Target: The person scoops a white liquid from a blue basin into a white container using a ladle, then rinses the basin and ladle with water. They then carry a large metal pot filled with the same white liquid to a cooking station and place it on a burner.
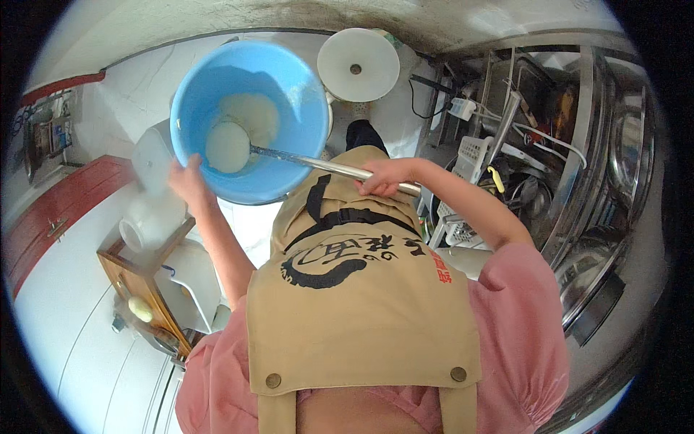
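A large blue plastic bucket point(295, 92) is before me, tilted so that its inside shows. Pale, cloudy liquid point(263, 111) pools at its bottom. My left hand point(190, 182) grips the bucket's near-left rim. In my right hand point(387, 176) is the metal handle of a long ladle point(320, 161), held near its end and slanting across the bucket's rim. The ladle's bowl is inside the bucket, full of whitish liquid. Behind the handle is my tan apron, which bears writing.
Right of the bucket is a round white lid point(374, 81) with a central knob. A metal rack point(585, 108) on the right holds cookware, a white plastic basket point(469, 154) and a yellow-handled utensil point(494, 179). A white power strip point(462, 108) hangs there. At left is a wooden stand point(141, 293).
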A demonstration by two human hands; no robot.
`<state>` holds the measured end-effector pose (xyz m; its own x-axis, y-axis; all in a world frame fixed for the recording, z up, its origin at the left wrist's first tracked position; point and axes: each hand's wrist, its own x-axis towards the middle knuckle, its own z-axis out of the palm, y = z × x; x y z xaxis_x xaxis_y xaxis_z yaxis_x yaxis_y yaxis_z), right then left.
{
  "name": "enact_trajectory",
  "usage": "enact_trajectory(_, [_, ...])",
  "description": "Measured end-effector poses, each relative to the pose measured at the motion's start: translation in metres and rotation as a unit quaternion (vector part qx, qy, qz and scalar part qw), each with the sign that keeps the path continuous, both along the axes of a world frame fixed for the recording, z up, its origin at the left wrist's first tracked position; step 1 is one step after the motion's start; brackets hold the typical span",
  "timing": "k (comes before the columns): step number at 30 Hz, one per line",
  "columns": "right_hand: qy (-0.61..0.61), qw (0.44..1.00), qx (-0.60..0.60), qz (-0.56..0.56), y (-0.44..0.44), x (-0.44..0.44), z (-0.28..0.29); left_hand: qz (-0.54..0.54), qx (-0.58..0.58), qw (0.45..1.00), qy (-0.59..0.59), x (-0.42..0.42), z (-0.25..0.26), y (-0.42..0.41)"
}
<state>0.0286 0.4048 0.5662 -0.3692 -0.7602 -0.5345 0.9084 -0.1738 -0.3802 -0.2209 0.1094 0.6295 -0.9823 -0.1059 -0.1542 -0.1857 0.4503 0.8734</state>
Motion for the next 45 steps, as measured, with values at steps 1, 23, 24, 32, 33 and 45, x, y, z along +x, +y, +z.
enact_trajectory(1, [0.004,1.0,0.005,-0.002,0.001,0.004,0.004,0.01,0.026,1.0,-0.007,-0.001,-0.001,-0.001])
enact_trajectory(23, [-0.121,0.928,0.16,-0.315,0.04,0.142,0.096,0.025,0.068,0.997,-0.02,0.005,-0.059,0.04])
enact_trajectory(24, [-0.117,0.926,0.157,-0.324,0.042,0.147,0.088,0.028,0.08,0.996,-0.016,0.006,-0.062,0.039])
enact_trajectory(32, [-0.105,0.895,0.187,-0.391,0.049,0.14,-0.006,0.055,0.02,0.998,-0.015,0.0,-0.072,0.01])
enact_trajectory(33, [-0.103,0.893,0.193,-0.393,0.048,0.136,-0.015,0.05,0.013,0.999,-0.011,0.0,-0.07,0.005])
enact_trajectory(45, [0.156,0.679,0.688,-0.202,0.024,0.135,-0.03,0.117,0.018,0.993,-0.021,-0.004,-0.071,-0.032])
